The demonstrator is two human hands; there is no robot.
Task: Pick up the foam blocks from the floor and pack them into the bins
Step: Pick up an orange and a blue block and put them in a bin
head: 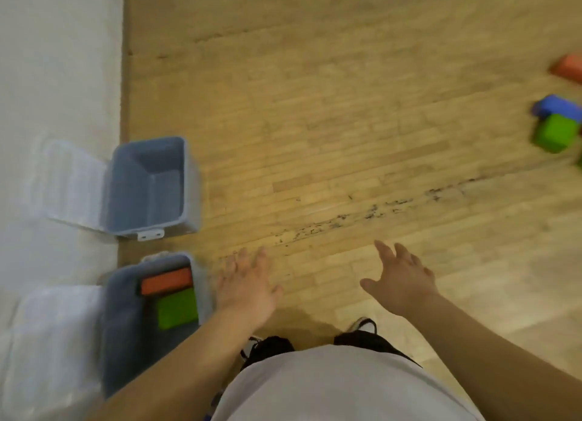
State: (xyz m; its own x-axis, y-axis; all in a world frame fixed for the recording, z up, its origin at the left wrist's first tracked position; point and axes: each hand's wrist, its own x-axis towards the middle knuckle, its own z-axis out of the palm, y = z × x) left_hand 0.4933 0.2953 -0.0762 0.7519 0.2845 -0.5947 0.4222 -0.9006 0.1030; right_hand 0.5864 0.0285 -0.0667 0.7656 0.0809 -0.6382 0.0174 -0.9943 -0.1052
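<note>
Two blue-grey bins stand by the wall at the left. The far bin holds nothing I can see. The near bin holds an orange foam block and a green foam block. My left hand hovers just right of the near bin, fingers spread, holding nothing. My right hand is out over the floor, fingers straight, holding nothing. At the far right edge lie a red foam block, a blue foam block and a green cube.
Each bin has a clear lid hinged open toward the white wall; the far lid and the near lid lie flat. Wooden floor with a dark scuff line stretches between bins and blocks. My shoes show below.
</note>
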